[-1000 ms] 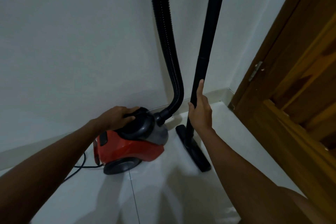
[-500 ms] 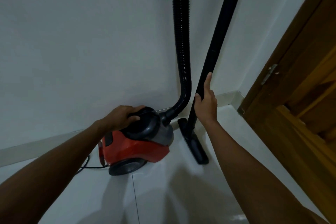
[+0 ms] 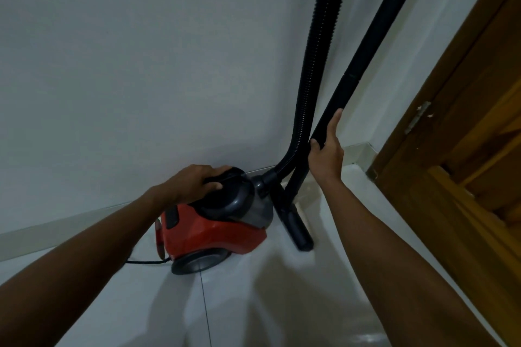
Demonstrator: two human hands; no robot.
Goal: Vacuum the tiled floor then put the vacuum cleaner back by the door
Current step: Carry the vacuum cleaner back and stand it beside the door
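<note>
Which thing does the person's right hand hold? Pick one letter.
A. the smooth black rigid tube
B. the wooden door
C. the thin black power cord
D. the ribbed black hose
A: the right hand grips the smooth black rigid tube, thumb round it, beside the ribbed black hose.

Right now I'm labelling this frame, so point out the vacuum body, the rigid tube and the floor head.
vacuum body (image 3: 208, 236), head view, on its red side panel.
rigid tube (image 3: 363, 59), head view, on the upper shaft.
floor head (image 3: 298, 231), head view, on the black nozzle's top.
</note>
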